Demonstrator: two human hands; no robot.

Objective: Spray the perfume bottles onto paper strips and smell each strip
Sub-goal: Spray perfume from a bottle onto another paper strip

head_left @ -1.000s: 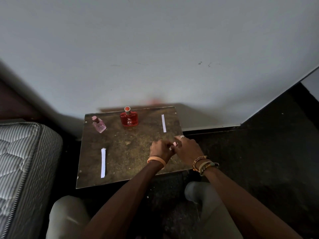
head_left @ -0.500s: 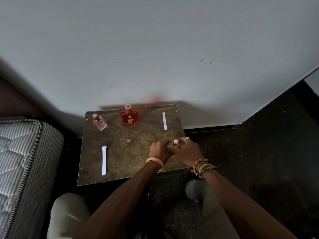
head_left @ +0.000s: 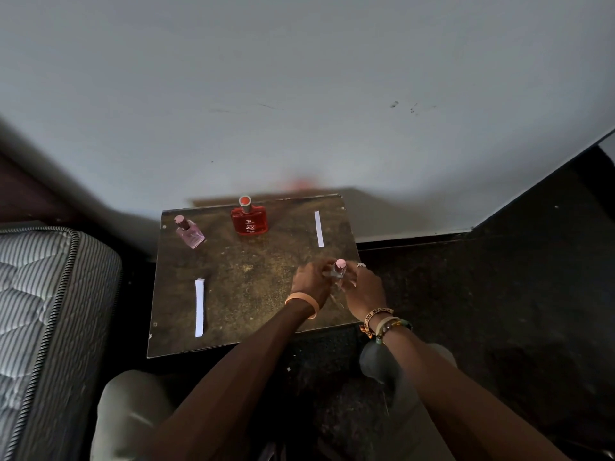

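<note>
Left hand (head_left: 311,277) and right hand (head_left: 364,289) meet over table (head_left: 249,294), near right corner, both curled round small clear bottle (head_left: 336,272). We advise: steady base, aim nozzle at far strip (head_left: 318,227), press briefly.

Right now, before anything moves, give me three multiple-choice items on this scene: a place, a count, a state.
1. Where does the red square glass bottle stand? A) at the far edge of the worn brown table B) at its near edge C) on a shelf
2. How many white paper strips lie on the table? A) one B) two C) four
3. The small clear bottle with the pink top is: A) lying untouched B) gripped between the left hand and the right hand C) standing beside the red bottle
Answers: 1 A, it stands by the wall; 2 B, one far right, one near left; 3 B, both hands close around it.
</note>
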